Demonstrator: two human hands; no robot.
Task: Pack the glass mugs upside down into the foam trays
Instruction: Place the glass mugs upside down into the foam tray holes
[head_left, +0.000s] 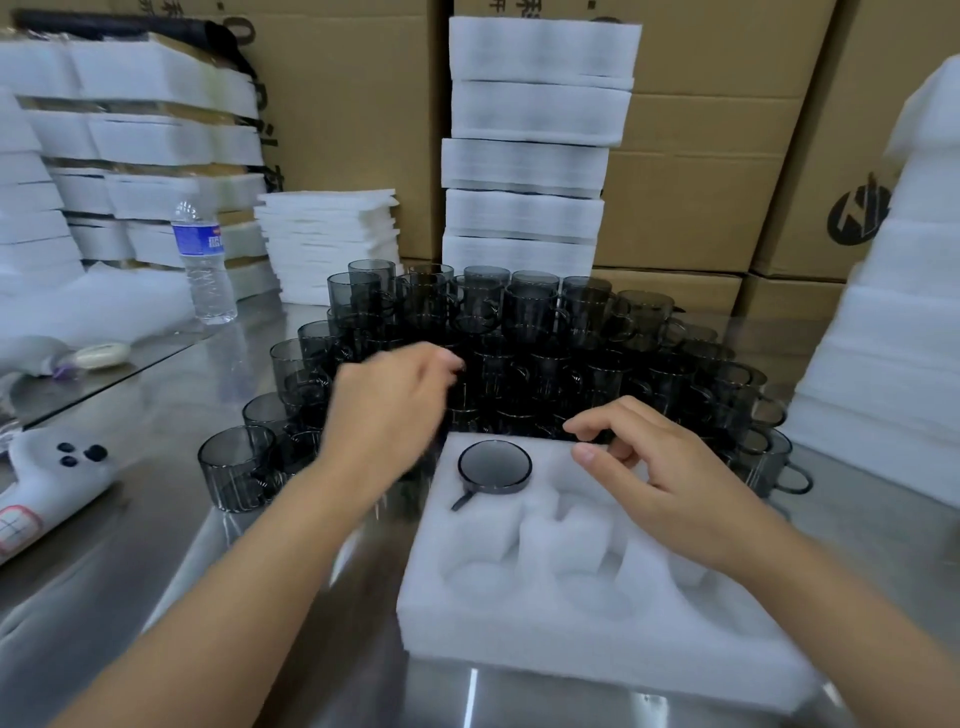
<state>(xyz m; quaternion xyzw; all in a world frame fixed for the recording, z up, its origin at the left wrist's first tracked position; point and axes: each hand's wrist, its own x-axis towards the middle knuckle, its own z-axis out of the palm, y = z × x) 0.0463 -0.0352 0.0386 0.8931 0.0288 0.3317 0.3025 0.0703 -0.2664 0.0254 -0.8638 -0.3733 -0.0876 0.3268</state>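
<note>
A white foam tray (571, 639) with several round pockets lies on the steel table in front of me. One smoky glass mug (495, 466) sits upside down in its far left pocket, handle pointing toward me. Behind the tray stands a stacked pile of dark glass mugs (524, 332). My left hand (387, 410) is blurred and reaches over the pile's near left side, fingers bent down toward the mugs; whether it holds one is unclear. My right hand (654, 467) hovers over the tray's far right pocket with fingers loosely curled and nothing in them.
A water bottle (203, 262) stands at the back left beside stacks of foam sheets (327, 239). A tall column of foam trays (530, 145) rises behind the mugs, more foam (893, 322) at the right. Cardboard boxes line the back. A white device (57, 478) lies at left.
</note>
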